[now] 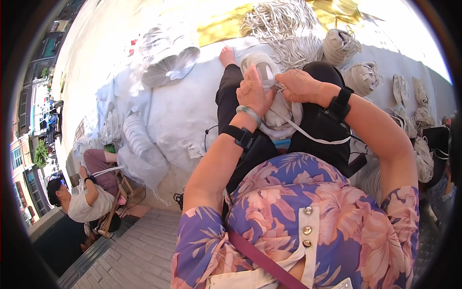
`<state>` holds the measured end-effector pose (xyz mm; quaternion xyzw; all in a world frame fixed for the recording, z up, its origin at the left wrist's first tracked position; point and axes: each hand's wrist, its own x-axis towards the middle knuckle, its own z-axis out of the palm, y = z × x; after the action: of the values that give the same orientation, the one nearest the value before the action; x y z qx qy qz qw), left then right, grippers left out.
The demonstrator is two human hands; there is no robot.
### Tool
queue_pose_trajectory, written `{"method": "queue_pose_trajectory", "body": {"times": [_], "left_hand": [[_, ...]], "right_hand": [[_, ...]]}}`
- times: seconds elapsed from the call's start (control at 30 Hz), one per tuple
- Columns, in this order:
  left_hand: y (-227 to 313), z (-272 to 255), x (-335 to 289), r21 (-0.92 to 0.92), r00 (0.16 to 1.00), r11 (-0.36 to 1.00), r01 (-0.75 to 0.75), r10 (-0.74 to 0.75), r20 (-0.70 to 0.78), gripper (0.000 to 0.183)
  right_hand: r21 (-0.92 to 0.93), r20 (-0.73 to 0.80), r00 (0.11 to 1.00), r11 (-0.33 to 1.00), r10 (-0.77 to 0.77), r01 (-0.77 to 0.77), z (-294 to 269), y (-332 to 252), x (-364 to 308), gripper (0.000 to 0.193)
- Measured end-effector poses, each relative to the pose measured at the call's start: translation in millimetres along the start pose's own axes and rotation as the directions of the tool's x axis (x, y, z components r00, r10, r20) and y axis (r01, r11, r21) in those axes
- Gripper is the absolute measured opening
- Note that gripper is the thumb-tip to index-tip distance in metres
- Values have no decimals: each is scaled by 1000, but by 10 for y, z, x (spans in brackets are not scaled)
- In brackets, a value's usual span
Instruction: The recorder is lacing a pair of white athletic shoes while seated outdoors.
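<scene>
Above my lap is a white and grey shoe upper (265,71) with a light mesh patch. My left hand (255,94) is closed round its near side, the thumb pressed against it. Close beside it, the fingers of my right hand (301,85) pinch a white shoelace (315,139) at the upper's edge. From there the lace loops down over my right thigh. Under my hands, more pale shoe pieces (279,118) lie between my knees, partly hidden by my wrists.
Ahead lies a heap of white laces (293,33) on yellow sheeting (219,26). Tied bundles of uppers (363,77) stand to the right. A clear plastic bag (171,60) sits ahead left on white sheeting (178,106). Another person (94,202) sits at the left beside stacked pale pieces (137,130).
</scene>
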<state>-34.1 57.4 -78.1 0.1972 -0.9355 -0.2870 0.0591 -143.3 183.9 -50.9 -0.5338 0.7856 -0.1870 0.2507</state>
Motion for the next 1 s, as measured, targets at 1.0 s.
{"method": "queue_pose_trajectory", "body": {"times": [1.0], "left_hand": [[-113, -450, -412, 76, 829, 834, -546, 551, -91, 11]], "right_hand": [[101, -155, 969, 979, 190, -176, 302, 81, -119, 24]]}}
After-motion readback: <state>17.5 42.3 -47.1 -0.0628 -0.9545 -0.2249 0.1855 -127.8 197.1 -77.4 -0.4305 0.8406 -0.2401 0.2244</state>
